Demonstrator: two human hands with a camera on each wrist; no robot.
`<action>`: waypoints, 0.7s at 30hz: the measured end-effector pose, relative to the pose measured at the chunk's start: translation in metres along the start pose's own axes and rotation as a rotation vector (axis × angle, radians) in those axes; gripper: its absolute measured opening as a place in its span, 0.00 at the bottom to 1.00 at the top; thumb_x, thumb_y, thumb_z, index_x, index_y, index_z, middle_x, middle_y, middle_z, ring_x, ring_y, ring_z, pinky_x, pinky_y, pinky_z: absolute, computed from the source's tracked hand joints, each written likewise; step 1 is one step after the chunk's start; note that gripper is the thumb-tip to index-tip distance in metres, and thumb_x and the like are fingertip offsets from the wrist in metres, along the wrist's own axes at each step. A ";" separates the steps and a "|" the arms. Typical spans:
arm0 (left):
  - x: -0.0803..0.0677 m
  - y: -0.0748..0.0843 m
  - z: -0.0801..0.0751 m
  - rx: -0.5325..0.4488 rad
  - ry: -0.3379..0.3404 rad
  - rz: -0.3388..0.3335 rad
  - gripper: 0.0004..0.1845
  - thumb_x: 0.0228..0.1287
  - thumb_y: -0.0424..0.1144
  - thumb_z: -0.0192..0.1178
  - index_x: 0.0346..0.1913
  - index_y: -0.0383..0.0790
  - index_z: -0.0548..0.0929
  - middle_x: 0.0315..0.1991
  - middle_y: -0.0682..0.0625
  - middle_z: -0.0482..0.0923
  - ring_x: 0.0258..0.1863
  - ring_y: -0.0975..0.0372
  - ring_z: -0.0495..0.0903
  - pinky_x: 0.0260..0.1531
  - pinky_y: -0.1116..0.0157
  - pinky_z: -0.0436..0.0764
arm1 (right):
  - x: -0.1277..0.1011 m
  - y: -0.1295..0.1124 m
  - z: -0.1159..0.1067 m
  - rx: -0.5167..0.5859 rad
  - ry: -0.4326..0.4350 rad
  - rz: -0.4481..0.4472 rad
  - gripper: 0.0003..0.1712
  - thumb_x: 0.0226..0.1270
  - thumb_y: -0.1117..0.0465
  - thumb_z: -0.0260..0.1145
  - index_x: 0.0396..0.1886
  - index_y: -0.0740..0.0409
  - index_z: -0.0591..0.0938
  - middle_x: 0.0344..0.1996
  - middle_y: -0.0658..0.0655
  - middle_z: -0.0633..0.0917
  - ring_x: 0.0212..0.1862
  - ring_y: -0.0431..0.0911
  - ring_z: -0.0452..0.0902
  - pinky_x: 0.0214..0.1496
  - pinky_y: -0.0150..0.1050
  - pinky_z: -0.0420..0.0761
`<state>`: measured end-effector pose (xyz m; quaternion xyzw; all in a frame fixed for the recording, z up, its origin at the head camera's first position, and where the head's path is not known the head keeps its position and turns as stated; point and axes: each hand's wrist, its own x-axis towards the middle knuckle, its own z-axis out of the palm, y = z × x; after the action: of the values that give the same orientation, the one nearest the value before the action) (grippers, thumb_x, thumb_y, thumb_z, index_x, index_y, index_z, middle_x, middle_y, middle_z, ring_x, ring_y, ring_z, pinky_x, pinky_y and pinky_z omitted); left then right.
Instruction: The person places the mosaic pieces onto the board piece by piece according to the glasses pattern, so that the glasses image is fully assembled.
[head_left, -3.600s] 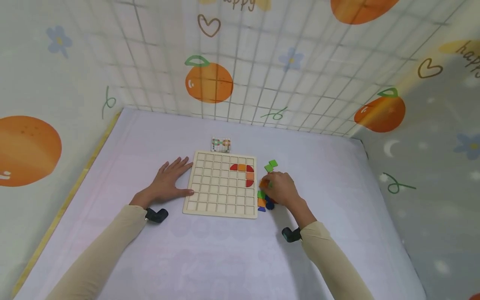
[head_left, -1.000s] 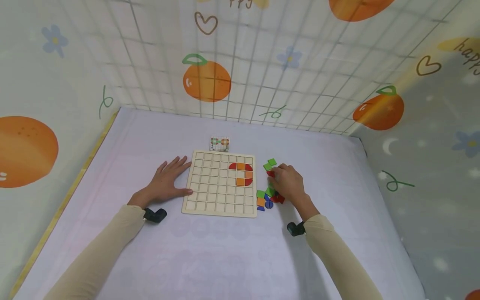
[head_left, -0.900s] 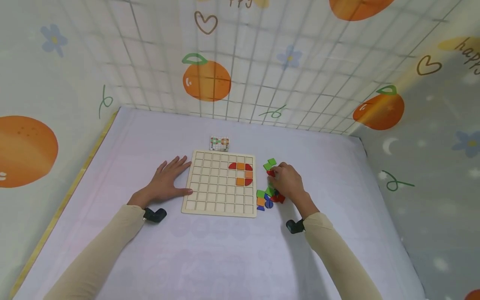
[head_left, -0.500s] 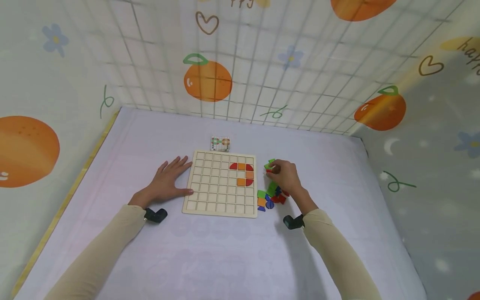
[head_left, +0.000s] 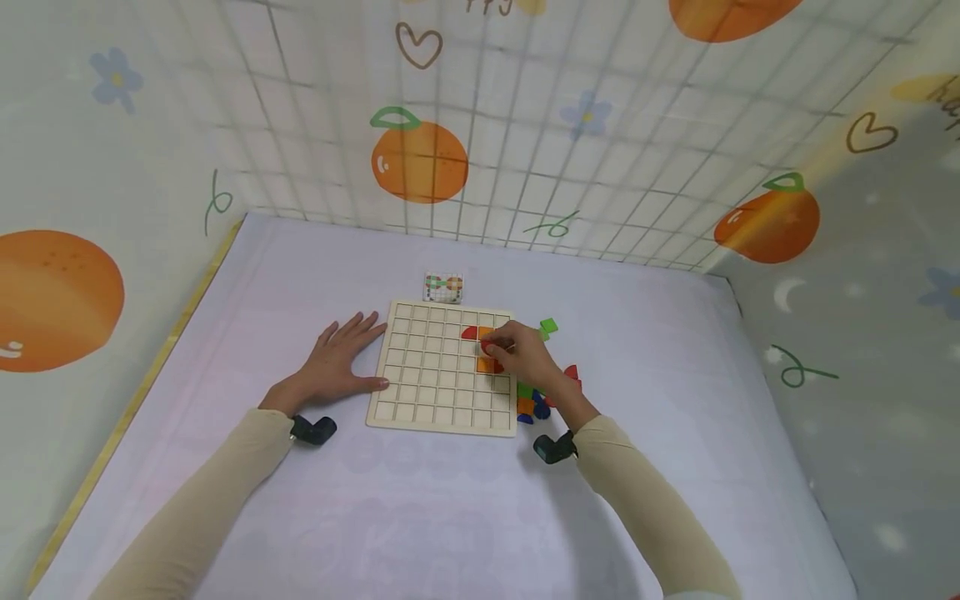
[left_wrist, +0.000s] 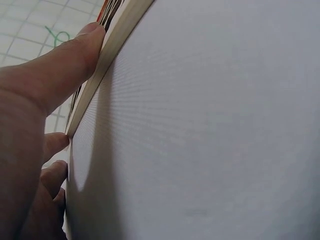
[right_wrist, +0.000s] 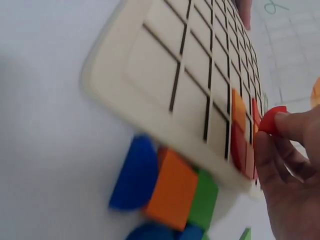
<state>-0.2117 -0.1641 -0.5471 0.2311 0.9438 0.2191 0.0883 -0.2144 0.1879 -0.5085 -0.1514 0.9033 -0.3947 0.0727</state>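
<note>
1. Left hand [head_left: 330, 362]: fingers spread, thumb on the left edge of the board [head_left: 420, 375]; grips nothing. Well apart from the held piece.
2. Card [head_left: 443, 287]: lies just beyond the board's far edge.
3. Red quarter [head_left: 469, 333]: set in a cell, just left of the upper orange tile [head_left: 486, 332].
4. Red piece [head_left: 487, 347]: over the board, between the upper and lower orange tile [head_left: 485, 365] as seen from the head. Contact with the board: cannot tell. Long axis: cannot tell, fingers cover part.
5. Right hand [head_left: 528, 354]: thumb and fingers pinch the red piece, which lies at its left side; the nearer hand.
6. Loose pieces [head_left: 542, 408]: beside the board's right edge, partly under the right forearm.
</note>
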 end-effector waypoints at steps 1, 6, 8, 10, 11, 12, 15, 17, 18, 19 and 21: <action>0.000 0.000 0.000 0.000 0.000 0.002 0.56 0.53 0.70 0.63 0.78 0.45 0.54 0.79 0.48 0.42 0.77 0.52 0.35 0.72 0.47 0.33 | 0.001 -0.002 0.002 -0.006 -0.011 -0.009 0.11 0.70 0.64 0.65 0.49 0.59 0.87 0.41 0.51 0.83 0.42 0.43 0.80 0.45 0.35 0.83; 0.001 0.000 -0.001 0.000 0.003 0.009 0.56 0.53 0.71 0.63 0.78 0.46 0.54 0.79 0.48 0.42 0.77 0.53 0.35 0.72 0.47 0.34 | 0.008 -0.009 0.013 -0.076 -0.072 -0.027 0.08 0.68 0.63 0.68 0.44 0.57 0.88 0.38 0.49 0.86 0.39 0.41 0.79 0.45 0.33 0.82; 0.001 0.000 -0.001 0.001 0.003 0.007 0.56 0.53 0.71 0.63 0.78 0.46 0.54 0.79 0.48 0.42 0.77 0.53 0.35 0.72 0.47 0.33 | 0.010 -0.010 0.016 -0.108 -0.090 -0.038 0.06 0.67 0.61 0.69 0.41 0.56 0.88 0.36 0.47 0.86 0.38 0.40 0.78 0.42 0.32 0.81; 0.001 0.001 -0.001 -0.001 0.003 0.004 0.56 0.53 0.71 0.63 0.78 0.46 0.54 0.79 0.48 0.42 0.77 0.53 0.36 0.72 0.47 0.33 | 0.012 -0.010 0.020 -0.144 -0.092 -0.053 0.04 0.66 0.61 0.70 0.38 0.54 0.89 0.33 0.46 0.84 0.36 0.40 0.77 0.40 0.31 0.80; 0.001 0.001 -0.001 -0.002 0.004 0.002 0.56 0.53 0.70 0.63 0.78 0.46 0.54 0.79 0.48 0.42 0.77 0.53 0.36 0.72 0.47 0.33 | 0.012 -0.011 0.021 -0.162 -0.088 -0.062 0.04 0.65 0.61 0.70 0.37 0.54 0.89 0.32 0.46 0.83 0.35 0.40 0.77 0.38 0.30 0.80; 0.001 0.001 -0.001 -0.003 0.004 -0.001 0.56 0.53 0.70 0.64 0.78 0.46 0.54 0.79 0.48 0.42 0.77 0.53 0.36 0.72 0.48 0.33 | 0.012 -0.011 0.022 -0.188 -0.080 -0.073 0.04 0.65 0.61 0.71 0.37 0.54 0.89 0.31 0.45 0.82 0.35 0.39 0.76 0.37 0.30 0.79; 0.000 0.003 0.000 -0.001 0.000 -0.010 0.56 0.53 0.69 0.64 0.78 0.45 0.54 0.79 0.48 0.43 0.77 0.52 0.36 0.72 0.48 0.33 | 0.011 -0.013 0.024 -0.234 -0.058 -0.095 0.04 0.64 0.59 0.71 0.36 0.54 0.89 0.30 0.46 0.78 0.33 0.39 0.74 0.34 0.30 0.78; 0.000 0.003 0.000 0.000 -0.002 -0.016 0.56 0.53 0.69 0.65 0.78 0.45 0.54 0.79 0.47 0.42 0.77 0.52 0.36 0.72 0.48 0.33 | 0.009 -0.014 0.025 -0.263 -0.059 -0.102 0.06 0.64 0.57 0.72 0.37 0.54 0.89 0.30 0.46 0.78 0.33 0.39 0.73 0.34 0.31 0.77; 0.000 0.003 0.000 0.001 -0.002 -0.017 0.56 0.53 0.68 0.65 0.78 0.45 0.54 0.79 0.47 0.42 0.77 0.52 0.36 0.72 0.47 0.33 | 0.009 -0.015 0.026 -0.276 -0.058 -0.112 0.07 0.64 0.56 0.72 0.37 0.54 0.89 0.30 0.46 0.78 0.33 0.39 0.73 0.34 0.31 0.77; 0.000 0.003 0.000 0.001 -0.003 -0.018 0.56 0.53 0.68 0.65 0.78 0.45 0.54 0.79 0.47 0.42 0.77 0.52 0.36 0.72 0.47 0.33 | 0.008 -0.016 0.026 -0.290 -0.059 -0.120 0.08 0.63 0.55 0.73 0.38 0.54 0.90 0.31 0.46 0.78 0.34 0.39 0.72 0.35 0.32 0.77; 0.000 0.003 0.001 0.003 -0.003 -0.015 0.56 0.54 0.69 0.64 0.78 0.45 0.54 0.79 0.47 0.42 0.77 0.52 0.35 0.72 0.47 0.33 | 0.007 -0.017 0.027 -0.337 -0.056 -0.132 0.10 0.62 0.54 0.73 0.38 0.54 0.90 0.32 0.46 0.79 0.35 0.39 0.72 0.36 0.32 0.76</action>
<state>-0.2106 -0.1617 -0.5465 0.2243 0.9457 0.2168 0.0910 -0.2101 0.1560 -0.5143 -0.2312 0.9424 -0.2375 0.0455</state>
